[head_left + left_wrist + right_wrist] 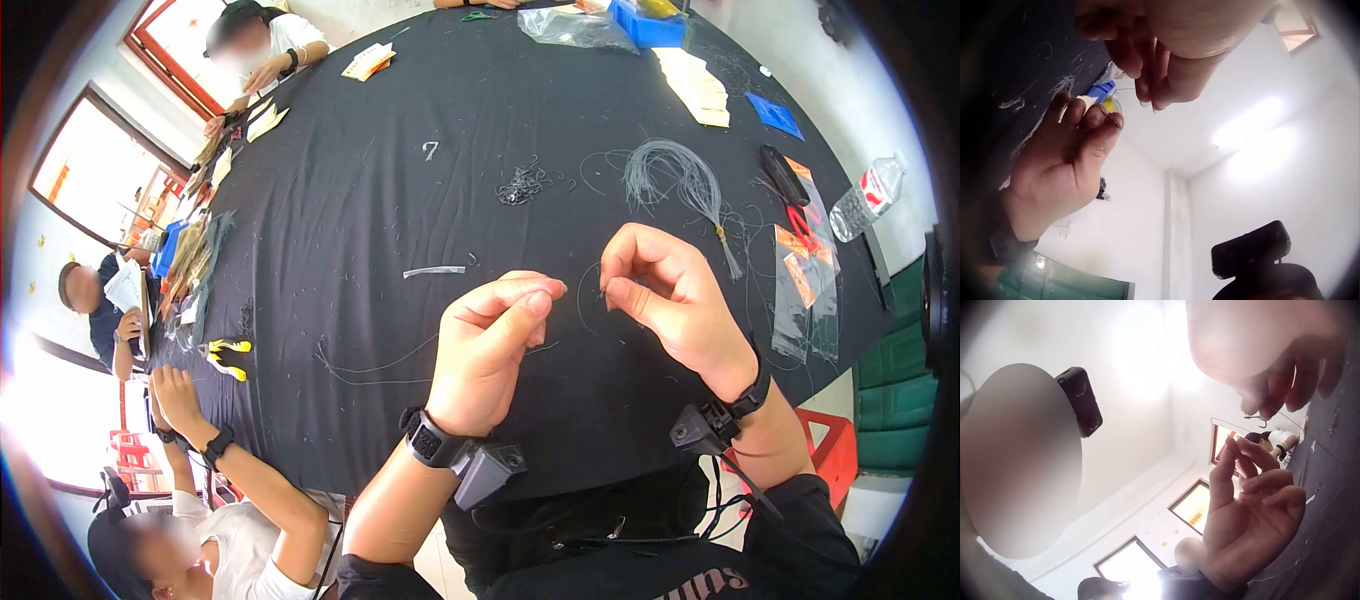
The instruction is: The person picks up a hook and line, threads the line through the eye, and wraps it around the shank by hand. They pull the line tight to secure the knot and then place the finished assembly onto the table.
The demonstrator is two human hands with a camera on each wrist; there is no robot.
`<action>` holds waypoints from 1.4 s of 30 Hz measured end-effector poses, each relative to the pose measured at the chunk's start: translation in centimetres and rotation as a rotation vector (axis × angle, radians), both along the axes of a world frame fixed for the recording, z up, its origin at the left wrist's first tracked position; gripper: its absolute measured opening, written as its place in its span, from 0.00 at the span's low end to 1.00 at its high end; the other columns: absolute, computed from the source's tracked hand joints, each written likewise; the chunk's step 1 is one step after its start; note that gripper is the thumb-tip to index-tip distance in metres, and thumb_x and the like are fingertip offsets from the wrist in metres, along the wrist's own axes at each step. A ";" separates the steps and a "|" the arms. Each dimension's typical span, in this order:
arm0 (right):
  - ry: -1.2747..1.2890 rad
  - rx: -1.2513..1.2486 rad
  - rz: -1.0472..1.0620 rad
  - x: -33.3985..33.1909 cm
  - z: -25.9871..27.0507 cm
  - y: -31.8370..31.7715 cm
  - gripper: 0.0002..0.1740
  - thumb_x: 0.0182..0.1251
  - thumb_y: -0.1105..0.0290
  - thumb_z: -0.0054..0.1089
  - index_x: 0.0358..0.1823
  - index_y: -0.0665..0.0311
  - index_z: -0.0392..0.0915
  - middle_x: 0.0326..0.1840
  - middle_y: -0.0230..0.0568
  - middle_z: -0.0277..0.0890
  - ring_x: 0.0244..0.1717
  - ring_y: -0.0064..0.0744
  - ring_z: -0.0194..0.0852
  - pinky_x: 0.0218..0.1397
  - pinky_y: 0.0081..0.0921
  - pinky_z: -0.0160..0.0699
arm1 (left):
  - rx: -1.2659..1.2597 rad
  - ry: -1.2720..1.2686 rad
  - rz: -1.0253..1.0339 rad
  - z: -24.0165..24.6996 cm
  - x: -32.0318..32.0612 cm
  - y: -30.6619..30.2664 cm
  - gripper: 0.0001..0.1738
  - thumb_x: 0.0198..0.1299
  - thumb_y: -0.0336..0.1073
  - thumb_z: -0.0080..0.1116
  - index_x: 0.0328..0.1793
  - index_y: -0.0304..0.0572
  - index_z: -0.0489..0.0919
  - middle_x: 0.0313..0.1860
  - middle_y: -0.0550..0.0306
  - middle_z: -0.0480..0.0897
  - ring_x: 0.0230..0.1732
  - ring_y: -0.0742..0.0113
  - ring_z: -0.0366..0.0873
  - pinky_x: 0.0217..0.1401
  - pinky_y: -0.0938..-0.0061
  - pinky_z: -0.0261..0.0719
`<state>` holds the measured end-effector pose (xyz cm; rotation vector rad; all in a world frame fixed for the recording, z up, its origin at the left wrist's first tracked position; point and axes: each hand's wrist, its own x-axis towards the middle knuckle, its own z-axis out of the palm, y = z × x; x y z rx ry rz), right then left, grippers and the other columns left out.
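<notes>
My left hand (485, 355) is raised above the black cloth, thumb and index fingertips pinched together on thin clear line (578, 300). To its right, my right hand (675, 300) pinches a small dark hook (1262, 424) between thumb and fingertips. The right wrist view has the hook's bend sticking out below the right hand (1266, 350), with line curving near the left hand (1250, 519). A gap separates the two hands. In the left wrist view, the right hand (1060, 162) faces the left hand (1185, 37); the line's exact path at the fingers cannot be told.
Beyond the hands lie a pile of dark hooks (522, 185), a bundle of line (660, 170) and a clear strip (435, 271). Yellow-handled pliers (226, 359) are at left; a bottle (868, 198) and plastic packets (805, 300) at right. Other people sit around the table.
</notes>
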<state>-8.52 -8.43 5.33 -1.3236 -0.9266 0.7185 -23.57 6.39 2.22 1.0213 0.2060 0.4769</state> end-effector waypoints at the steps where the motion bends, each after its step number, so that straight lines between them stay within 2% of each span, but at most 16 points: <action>1: 0.001 0.000 0.000 0.0 0.0 0.0 0.04 0.73 0.77 0.63 0.38 0.63 0.76 0.32 0.24 0.73 0.36 0.14 0.71 0.41 0.16 0.70 | -0.007 0.000 0.001 0.1 0.0 0.0 0.09 0.72 0.33 0.60 0.50 0.35 0.84 0.38 0.61 0.82 0.34 0.75 0.73 0.44 0.74 0.74; 7: 0.007 -0.006 0.006 -0.1 0.0 0.0 0.04 0.73 0.76 0.63 0.38 0.63 0.76 0.32 0.24 0.73 0.36 0.13 0.70 0.40 0.15 0.70 | -0.019 0.000 -0.020 0.0 -0.1 0.2 0.08 0.72 0.34 0.61 0.47 0.36 0.84 0.39 0.61 0.82 0.34 0.76 0.73 0.44 0.74 0.73; 10: 0.052 0.001 0.024 -0.1 -0.1 0.0 0.04 0.74 0.75 0.63 0.39 0.62 0.76 0.33 0.23 0.73 0.36 0.12 0.70 0.40 0.14 0.69 | -0.004 0.015 0.011 0.1 0.0 0.1 0.09 0.71 0.34 0.61 0.49 0.36 0.85 0.43 0.61 0.83 0.35 0.78 0.72 0.43 0.76 0.72; 13: 0.136 0.012 0.057 0.1 -0.3 -0.1 0.04 0.75 0.74 0.62 0.40 0.62 0.77 0.33 0.23 0.73 0.36 0.12 0.70 0.40 0.14 0.68 | 0.265 0.125 0.083 0.7 0.2 -0.3 0.11 0.71 0.34 0.62 0.53 0.36 0.85 0.47 0.60 0.84 0.36 0.80 0.73 0.42 0.78 0.73; 16: 0.193 0.031 0.070 0.3 -0.6 -0.1 0.03 0.76 0.72 0.62 0.41 0.61 0.77 0.33 0.23 0.73 0.36 0.12 0.70 0.40 0.13 0.68 | 0.344 0.111 0.052 1.1 0.5 -0.7 0.11 0.65 0.28 0.68 0.53 0.37 0.87 0.51 0.61 0.83 0.34 0.85 0.74 0.37 0.85 0.73; 19: 0.215 0.061 0.065 0.2 -0.7 0.1 0.04 0.76 0.71 0.62 0.42 0.62 0.78 0.34 0.24 0.74 0.37 0.13 0.71 0.41 0.14 0.70 | 0.531 0.144 0.019 0.9 0.3 -0.6 0.15 0.63 0.28 0.70 0.56 0.36 0.85 0.52 0.61 0.83 0.37 0.82 0.74 0.41 0.83 0.72; 23: 0.222 0.056 0.058 -0.1 -0.6 0.3 0.04 0.76 0.70 0.63 0.43 0.62 0.79 0.35 0.25 0.75 0.37 0.14 0.72 0.42 0.15 0.72 | 0.603 0.167 0.036 0.9 0.4 -0.7 0.15 0.61 0.28 0.73 0.54 0.36 0.85 0.51 0.60 0.84 0.36 0.82 0.73 0.40 0.84 0.72; 26: 0.256 0.025 0.079 -0.2 -0.5 0.3 0.04 0.76 0.70 0.63 0.43 0.63 0.79 0.36 0.25 0.76 0.37 0.15 0.72 0.43 0.15 0.73 | 0.627 0.166 0.090 0.3 0.7 -0.7 0.13 0.60 0.32 0.74 0.50 0.41 0.88 0.49 0.63 0.84 0.30 0.85 0.73 0.33 0.86 0.70; 29: 0.289 0.023 0.106 -0.2 -0.7 0.3 0.05 0.76 0.70 0.63 0.43 0.63 0.79 0.36 0.25 0.76 0.37 0.15 0.72 0.44 0.16 0.73 | 0.616 0.177 0.115 0.1 0.7 -0.7 0.11 0.60 0.32 0.74 0.48 0.41 0.88 0.47 0.64 0.84 0.30 0.85 0.73 0.33 0.86 0.69; 32: 0.300 0.011 0.128 -0.2 -0.6 0.4 0.05 0.76 0.69 0.63 0.43 0.63 0.80 0.35 0.25 0.76 0.37 0.15 0.72 0.44 0.16 0.73 | 0.621 0.190 0.083 0.3 0.6 -0.5 0.07 0.65 0.28 0.70 0.47 0.36 0.85 0.47 0.60 0.84 0.43 0.78 0.80 0.46 0.81 0.76; 38: 0.266 -0.016 0.137 -0.2 -0.5 0.3 0.06 0.76 0.69 0.62 0.42 0.63 0.80 0.34 0.25 0.76 0.36 0.15 0.72 0.43 0.16 0.72 | 0.517 0.161 0.075 0.6 0.3 -0.5 0.04 0.67 0.28 0.66 0.45 0.36 0.84 0.46 0.59 0.84 0.42 0.78 0.79 0.45 0.80 0.76; 42: 0.264 -0.009 0.121 -0.2 -0.4 0.3 0.06 0.76 0.69 0.62 0.42 0.63 0.79 0.34 0.25 0.76 0.36 0.15 0.71 0.42 0.16 0.72 | 0.289 0.105 -0.003 1.1 0.2 -0.7 0.04 0.70 0.30 0.63 0.44 0.38 0.84 0.46 0.59 0.84 0.39 0.78 0.77 0.44 0.79 0.75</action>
